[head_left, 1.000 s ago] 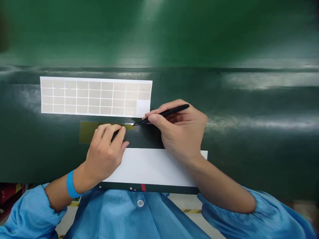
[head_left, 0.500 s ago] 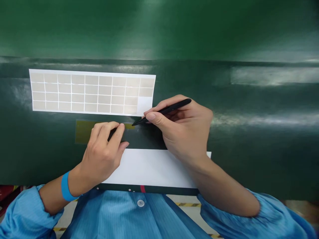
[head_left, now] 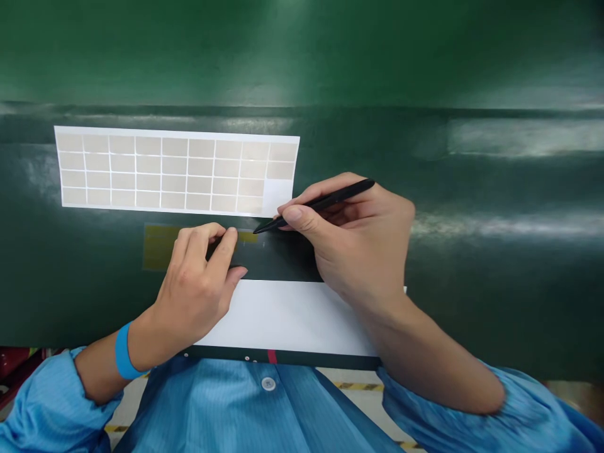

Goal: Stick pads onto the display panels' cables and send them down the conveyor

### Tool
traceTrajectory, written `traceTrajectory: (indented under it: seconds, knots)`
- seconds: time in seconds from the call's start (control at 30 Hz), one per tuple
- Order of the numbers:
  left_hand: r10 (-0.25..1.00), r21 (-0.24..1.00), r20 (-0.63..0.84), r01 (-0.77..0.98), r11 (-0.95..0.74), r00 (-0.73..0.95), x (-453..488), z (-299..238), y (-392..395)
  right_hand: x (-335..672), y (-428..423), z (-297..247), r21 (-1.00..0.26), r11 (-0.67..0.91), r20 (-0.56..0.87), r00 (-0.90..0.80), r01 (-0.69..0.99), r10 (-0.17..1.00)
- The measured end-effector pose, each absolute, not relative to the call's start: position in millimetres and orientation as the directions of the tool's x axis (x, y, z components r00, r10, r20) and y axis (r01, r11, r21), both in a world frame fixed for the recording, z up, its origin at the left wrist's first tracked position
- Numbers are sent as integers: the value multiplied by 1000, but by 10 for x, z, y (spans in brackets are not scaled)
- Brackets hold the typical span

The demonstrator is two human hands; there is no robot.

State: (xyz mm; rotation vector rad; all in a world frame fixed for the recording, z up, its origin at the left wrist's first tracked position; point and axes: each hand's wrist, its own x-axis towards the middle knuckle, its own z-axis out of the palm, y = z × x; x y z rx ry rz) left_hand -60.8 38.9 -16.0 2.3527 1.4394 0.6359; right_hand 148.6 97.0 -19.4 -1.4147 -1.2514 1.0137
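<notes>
My right hand (head_left: 361,245) grips a slim black pen-like tool (head_left: 342,195) with a pointed end; I cannot tell its exact kind. The tip rests at the right end of a small yellow strip (head_left: 248,237) on the green surface. Left of that strip, my left hand (head_left: 195,283) lies with curved, parted fingers, the fingertips pressing down. A larger translucent yellow film (head_left: 160,246) shows beside it, partly hidden under the fingers. Just beyond both hands lies a white sheet of beige rectangular labels (head_left: 163,167), its lower right corner bare white.
A plain white paper (head_left: 283,314) lies at the near edge of the green table (head_left: 472,302), partly under my right forearm. A raised seam or fold crosses the table further back. Red items (head_left: 14,362) show below at the far left.
The right hand and the black tool have shifted slightly right and up in the view. The left hand stays nearly where it was, fingertips still down.
</notes>
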Motion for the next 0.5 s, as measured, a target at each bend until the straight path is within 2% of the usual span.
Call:
traceTrajectory:
  seconds: [0.5]
  knots:
    - [898,499,195,748,-437,394,-616,-157,386,1496,986,-205,-981,-54,-33,114,184,993]
